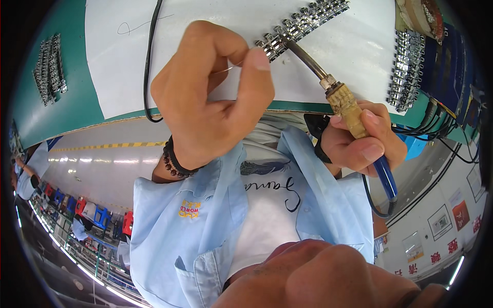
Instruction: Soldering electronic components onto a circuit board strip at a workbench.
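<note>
My left hand is closed, with thumb and forefinger pinched on a thin solder wire. Its fingertips are by the near end of a row of shiny metal connectors, which lies slantwise on a white sheet. In my right hand is a soldering iron with a worn tan grip and a blue handle end. The iron's dark tip touches or nearly touches the row, a little beyond my left fingertips. The exact spot where wire meets metal is hidden.
More connector rows lie on the green table mat at left, and others stand at right. A black cable crosses the sheet. Beside the right-hand rows are a dark blue box and tangled black cords.
</note>
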Demonstrator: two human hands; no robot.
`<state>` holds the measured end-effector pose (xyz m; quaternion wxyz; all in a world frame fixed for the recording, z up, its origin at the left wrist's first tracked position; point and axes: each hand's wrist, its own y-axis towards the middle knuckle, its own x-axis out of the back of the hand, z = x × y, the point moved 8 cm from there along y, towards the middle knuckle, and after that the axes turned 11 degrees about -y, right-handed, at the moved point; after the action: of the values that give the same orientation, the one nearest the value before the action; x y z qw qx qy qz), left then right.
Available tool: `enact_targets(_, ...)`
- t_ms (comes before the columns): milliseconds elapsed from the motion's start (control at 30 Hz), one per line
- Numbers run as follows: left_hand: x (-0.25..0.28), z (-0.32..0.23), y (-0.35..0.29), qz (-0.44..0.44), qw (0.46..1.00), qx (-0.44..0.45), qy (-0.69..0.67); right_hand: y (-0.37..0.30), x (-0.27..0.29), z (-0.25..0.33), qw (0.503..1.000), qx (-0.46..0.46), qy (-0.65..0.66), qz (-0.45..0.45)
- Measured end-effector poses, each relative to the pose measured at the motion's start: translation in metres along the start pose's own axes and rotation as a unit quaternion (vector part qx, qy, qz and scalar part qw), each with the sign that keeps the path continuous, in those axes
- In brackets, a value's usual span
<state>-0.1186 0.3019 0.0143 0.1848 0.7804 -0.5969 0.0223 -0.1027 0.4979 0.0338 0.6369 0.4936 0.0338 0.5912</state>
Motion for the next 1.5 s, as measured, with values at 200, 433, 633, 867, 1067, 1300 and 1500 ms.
enact_targets(200,0.008,0.002,-0.001,0.012,0.995,-0.04,-0.087,-0.006,0.006,0.0,0.995,-0.001,0.035,-0.098)
enact_targets(433,0.004,0.003,-0.001,-0.008,0.995,-0.091,-0.043,-0.004,0.006,-0.001,0.996,0.007,0.029,-0.082)
enact_targets(633,0.005,-0.006,-0.003,0.008,0.997,-0.078,0.028,-0.005,0.005,-0.001,0.997,0.001,0.02,-0.072)
enact_targets(867,-0.004,-0.005,0.001,0.052,0.995,-0.04,0.076,-0.001,0.005,-0.003,0.998,0.003,0.04,-0.041)
enact_targets(1067,-0.003,-0.002,0.0,0.043,0.996,-0.024,0.079,0.002,0.0,-0.001,0.999,0.004,0.037,0.002)
enact_targets(1300,-0.004,-0.004,0.002,0.039,0.995,-0.044,0.084,0.005,-0.003,0.001,0.999,0.003,0.04,0.014)
enact_targets(1500,-0.004,-0.004,0.001,0.053,0.995,-0.039,0.071,0.003,-0.004,0.003,1.0,0.003,0.019,0.022)
